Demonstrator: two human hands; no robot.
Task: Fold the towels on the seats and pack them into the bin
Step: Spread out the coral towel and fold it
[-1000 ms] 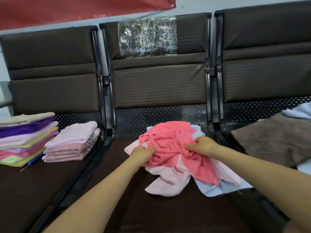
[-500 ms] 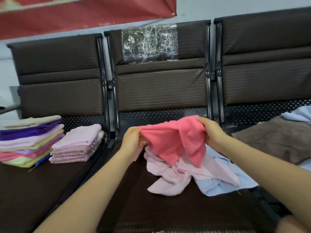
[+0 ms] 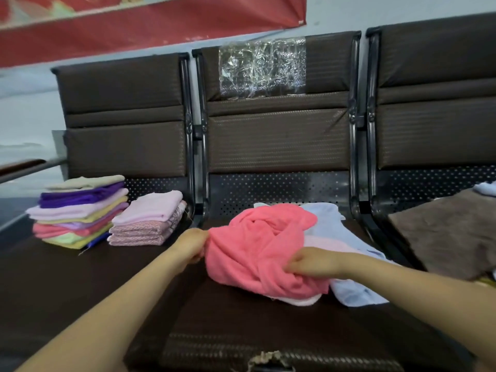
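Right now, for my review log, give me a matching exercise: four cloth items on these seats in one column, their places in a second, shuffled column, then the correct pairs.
Items:
1. coral towel
2. brown towel
3. purple towel
4. light blue towel

Places:
A. right seat, lying flat
B. in the tall stack on the left seat
C. middle seat, gripped by the left hand and right hand
D. middle seat, under the gripped towel

Pairs: 1-C, 2-A, 3-B, 4-D

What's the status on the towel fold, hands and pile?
Left hand and right hand both grip the coral towel, still bunched. Pale pink towel and light blue towel underneath. No bin in view.
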